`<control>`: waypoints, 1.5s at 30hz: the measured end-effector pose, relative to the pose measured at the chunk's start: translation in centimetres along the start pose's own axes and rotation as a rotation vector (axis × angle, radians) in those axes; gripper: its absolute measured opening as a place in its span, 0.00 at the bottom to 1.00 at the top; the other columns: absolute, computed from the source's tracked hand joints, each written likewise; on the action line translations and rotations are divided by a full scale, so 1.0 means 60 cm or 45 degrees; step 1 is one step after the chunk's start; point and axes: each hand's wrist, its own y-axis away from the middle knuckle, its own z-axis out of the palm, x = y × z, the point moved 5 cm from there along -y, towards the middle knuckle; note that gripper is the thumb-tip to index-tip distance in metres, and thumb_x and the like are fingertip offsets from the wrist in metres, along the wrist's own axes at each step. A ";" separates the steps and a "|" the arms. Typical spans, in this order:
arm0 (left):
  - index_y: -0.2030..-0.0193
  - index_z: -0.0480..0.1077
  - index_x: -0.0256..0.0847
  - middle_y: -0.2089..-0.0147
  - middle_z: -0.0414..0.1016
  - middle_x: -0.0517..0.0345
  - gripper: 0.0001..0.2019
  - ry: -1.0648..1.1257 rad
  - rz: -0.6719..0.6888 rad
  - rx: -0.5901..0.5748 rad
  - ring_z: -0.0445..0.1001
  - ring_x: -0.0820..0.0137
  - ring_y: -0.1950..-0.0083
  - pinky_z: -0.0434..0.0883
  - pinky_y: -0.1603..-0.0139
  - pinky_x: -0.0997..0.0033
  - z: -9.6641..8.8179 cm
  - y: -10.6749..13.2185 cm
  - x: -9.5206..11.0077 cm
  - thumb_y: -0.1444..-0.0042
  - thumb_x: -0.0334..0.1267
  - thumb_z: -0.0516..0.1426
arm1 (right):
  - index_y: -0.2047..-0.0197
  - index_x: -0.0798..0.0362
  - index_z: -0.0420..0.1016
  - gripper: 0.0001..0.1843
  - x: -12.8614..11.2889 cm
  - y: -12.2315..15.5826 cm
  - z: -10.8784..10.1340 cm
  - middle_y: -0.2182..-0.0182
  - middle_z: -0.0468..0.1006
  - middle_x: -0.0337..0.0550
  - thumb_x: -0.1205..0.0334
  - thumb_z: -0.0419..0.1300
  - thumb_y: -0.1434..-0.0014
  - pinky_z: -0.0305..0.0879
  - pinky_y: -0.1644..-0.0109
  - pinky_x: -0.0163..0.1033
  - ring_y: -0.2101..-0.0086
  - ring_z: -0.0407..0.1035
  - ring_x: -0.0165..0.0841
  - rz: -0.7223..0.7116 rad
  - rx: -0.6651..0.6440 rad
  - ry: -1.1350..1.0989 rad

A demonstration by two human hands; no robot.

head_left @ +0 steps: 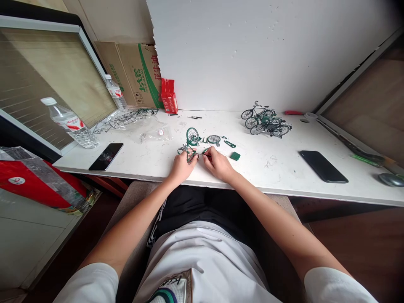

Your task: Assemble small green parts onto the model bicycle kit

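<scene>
My left hand point(183, 165) is closed on a small green model bicycle frame point(188, 152), held just above the front part of the white table. A green spoked wheel point(192, 136) stands upright right behind the frame; whether it is joined on, I cannot tell. Close beside it, my right hand point(218, 163) pinches a thin dark tool point(206, 155) whose tip points at the frame. Beyond my right hand lie a second wheel point(213, 139), a long green chain-guard-like part point(230, 144) and a green block-shaped piece point(235, 156).
Several finished model bicycles point(265, 120) stand at the back right. Dark phones lie left point(106, 156) and right point(323, 166). Water bottles point(71, 123), wire-like part frames point(126, 119), a plastic bag point(156, 134) and a red box point(169, 97) occupy the left and back.
</scene>
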 end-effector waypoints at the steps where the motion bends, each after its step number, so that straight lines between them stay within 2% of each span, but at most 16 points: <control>1: 0.45 0.76 0.40 0.52 0.87 0.44 0.12 0.010 -0.002 0.000 0.87 0.58 0.51 0.81 0.47 0.59 0.000 0.000 -0.002 0.32 0.37 0.61 | 0.51 0.49 0.65 0.10 0.000 0.000 0.000 0.57 0.84 0.49 0.52 0.50 0.25 0.61 0.64 0.41 0.63 0.76 0.41 -0.006 -0.003 -0.005; 8: 0.44 0.75 0.39 0.52 0.87 0.45 0.13 0.190 -0.058 -0.030 0.87 0.61 0.54 0.82 0.47 0.62 0.002 -0.003 -0.011 0.33 0.38 0.61 | 0.52 0.47 0.70 0.09 -0.001 0.001 -0.003 0.55 0.87 0.45 0.53 0.53 0.24 0.64 0.61 0.40 0.63 0.79 0.39 -0.005 0.006 -0.034; 14: 0.44 0.76 0.38 0.50 0.86 0.44 0.14 0.203 -0.078 -0.033 0.87 0.61 0.53 0.82 0.49 0.62 0.002 -0.003 -0.009 0.34 0.39 0.62 | 0.52 0.47 0.73 0.12 0.004 0.001 -0.003 0.58 0.87 0.44 0.52 0.53 0.23 0.62 0.61 0.39 0.65 0.78 0.40 0.016 0.020 0.012; 24: 0.43 0.77 0.39 0.48 0.86 0.44 0.15 0.185 -0.079 -0.047 0.86 0.60 0.51 0.82 0.49 0.62 0.002 -0.002 -0.013 0.34 0.39 0.63 | 0.55 0.48 0.73 0.16 0.007 0.001 -0.003 0.67 0.84 0.43 0.48 0.51 0.23 0.59 0.64 0.39 0.69 0.76 0.40 0.034 0.025 0.077; 45: 0.44 0.78 0.40 0.49 0.87 0.45 0.15 0.192 -0.076 -0.044 0.86 0.59 0.50 0.82 0.49 0.61 0.002 -0.002 -0.015 0.34 0.40 0.63 | 0.58 0.48 0.71 0.16 0.002 0.000 -0.006 0.69 0.82 0.43 0.49 0.51 0.23 0.56 0.65 0.39 0.71 0.74 0.39 0.045 -0.001 0.081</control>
